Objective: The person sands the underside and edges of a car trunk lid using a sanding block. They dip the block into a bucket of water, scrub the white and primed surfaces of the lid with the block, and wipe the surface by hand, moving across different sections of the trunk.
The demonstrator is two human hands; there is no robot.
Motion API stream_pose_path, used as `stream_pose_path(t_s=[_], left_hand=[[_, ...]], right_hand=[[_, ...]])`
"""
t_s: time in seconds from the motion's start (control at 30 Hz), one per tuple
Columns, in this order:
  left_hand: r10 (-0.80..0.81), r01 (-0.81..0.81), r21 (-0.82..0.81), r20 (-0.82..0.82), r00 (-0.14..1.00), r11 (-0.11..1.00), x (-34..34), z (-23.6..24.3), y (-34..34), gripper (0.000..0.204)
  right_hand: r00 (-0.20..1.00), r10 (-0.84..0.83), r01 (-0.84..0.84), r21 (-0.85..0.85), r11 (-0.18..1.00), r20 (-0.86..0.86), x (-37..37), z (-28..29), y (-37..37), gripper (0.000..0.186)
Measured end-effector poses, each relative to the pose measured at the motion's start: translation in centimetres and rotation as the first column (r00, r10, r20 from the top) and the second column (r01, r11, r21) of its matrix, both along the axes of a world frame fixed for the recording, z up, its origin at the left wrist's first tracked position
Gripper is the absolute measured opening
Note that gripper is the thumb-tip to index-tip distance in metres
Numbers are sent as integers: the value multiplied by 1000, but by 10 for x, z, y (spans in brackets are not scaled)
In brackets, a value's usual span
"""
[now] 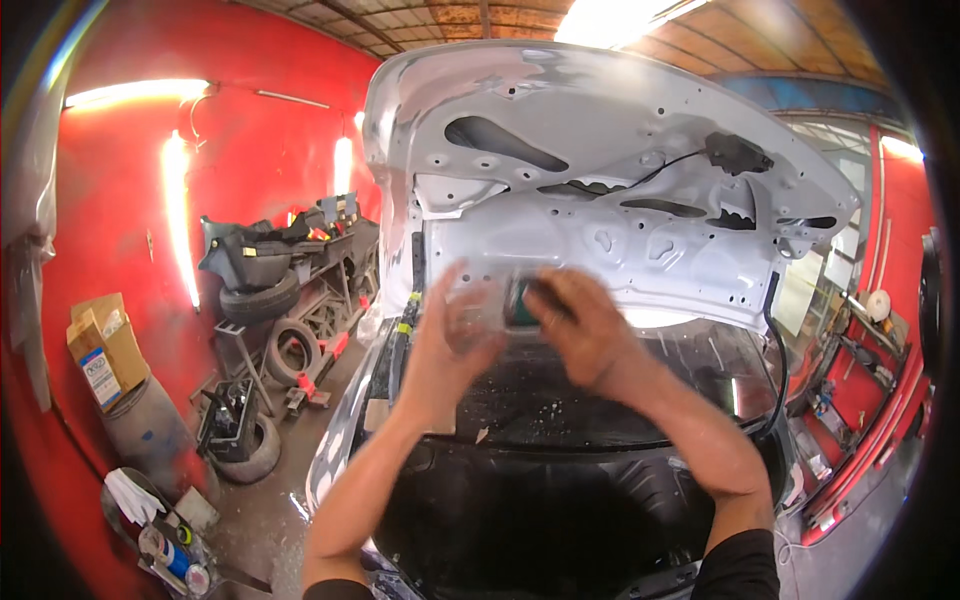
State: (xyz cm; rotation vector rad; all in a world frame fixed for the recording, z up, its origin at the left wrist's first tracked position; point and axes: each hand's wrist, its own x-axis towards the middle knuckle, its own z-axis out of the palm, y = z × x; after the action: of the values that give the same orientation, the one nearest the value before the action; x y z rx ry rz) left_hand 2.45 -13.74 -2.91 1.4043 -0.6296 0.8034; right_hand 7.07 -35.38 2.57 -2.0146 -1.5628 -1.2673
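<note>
My right hand (590, 330) is raised in front of me, its fingers closed on a small dark green, flat block (519, 303) with a dark edge; motion blur hides its exact kind. Close to the block on its left, my left hand (455, 335) is held up with fingers and thumb apart, blurred, and I see nothing in it. Behind both hands rises a grey-white car lid (600, 240), propped up, its inner side with cutouts and holes facing me. Below them lies the dark rear glass (600, 385), specked with dust, above the dark open compartment (520, 520).
A flat tan piece (442, 418) lies at the glass's left edge. To the left are tyres (292, 350), a cardboard box (108, 350) on a grey drum, and a cluttered rack against the red wall. Shelving with parts (850, 400) lines the right side.
</note>
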Motion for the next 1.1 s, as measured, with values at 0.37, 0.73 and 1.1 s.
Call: stream_pose_path(t_s=[0.37, 0.73, 1.1], left_hand=[[622, -666, -106, 489, 612, 739, 67, 231, 100, 63], [525, -538, -123, 473, 707, 834, 107, 243, 108, 60], [494, -498, -107, 410, 767, 861, 97, 240, 108, 56]], right_hand=[[655, -302, 267, 162, 950, 693, 42, 174, -28, 53], [610, -289, 228, 186, 956, 738, 62, 190, -14, 61], [639, -202, 216, 79, 973, 742, 55, 191, 0, 58]])
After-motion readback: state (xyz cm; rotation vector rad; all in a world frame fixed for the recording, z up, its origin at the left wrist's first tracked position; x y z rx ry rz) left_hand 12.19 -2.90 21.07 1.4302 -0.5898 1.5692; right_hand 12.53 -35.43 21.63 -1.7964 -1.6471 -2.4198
